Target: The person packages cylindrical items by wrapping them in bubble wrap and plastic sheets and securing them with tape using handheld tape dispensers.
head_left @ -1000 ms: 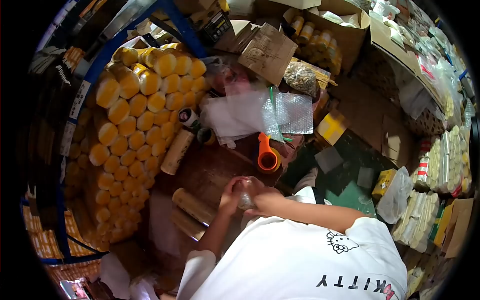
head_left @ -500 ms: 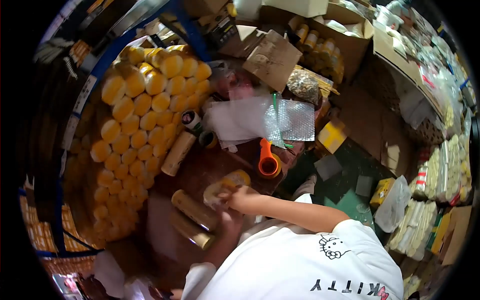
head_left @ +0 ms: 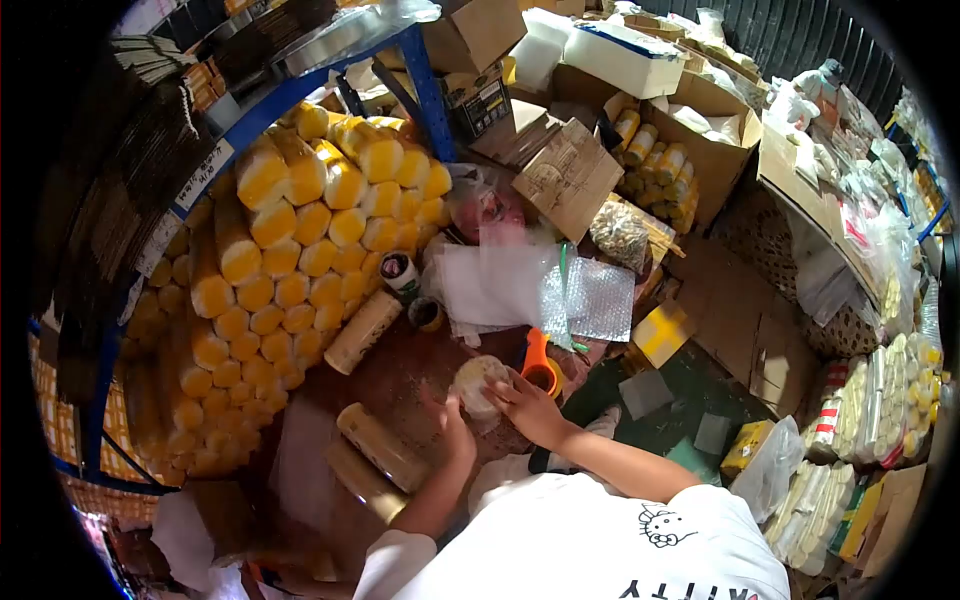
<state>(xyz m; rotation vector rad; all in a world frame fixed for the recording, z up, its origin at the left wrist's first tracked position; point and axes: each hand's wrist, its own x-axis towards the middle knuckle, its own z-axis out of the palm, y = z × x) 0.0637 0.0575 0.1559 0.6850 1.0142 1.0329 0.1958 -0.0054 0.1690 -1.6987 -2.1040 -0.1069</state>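
Between my hands is a pale, round-ended roll (head_left: 478,386) that looks wrapped in clear plastic, seen nearly end-on. My right hand (head_left: 532,408) has its fingers curled against the right side and top of this roll. On the other side, my left hand (head_left: 455,432) is beside the roll with fingers spread and raised, its inner edge close to or touching it. Two brown cylinders (head_left: 383,446) lie side by side left of my left forearm. Just beyond my right hand sits an orange tape dispenser (head_left: 537,357), partly hidden by the hand.
A tall stack of yellow-ended wrapped rolls (head_left: 292,290) rises on the left beside a blue rack post (head_left: 428,95). Another brown cylinder (head_left: 361,332) and bubble wrap bags (head_left: 600,300) lie ahead. Cardboard boxes (head_left: 570,178) and bagged goods crowd the back and right.
The roll has turned from lying sideways with its yellow end showing to facing end-on. My left hand has come up beside it with fingers spread. The whole view has shifted slightly.
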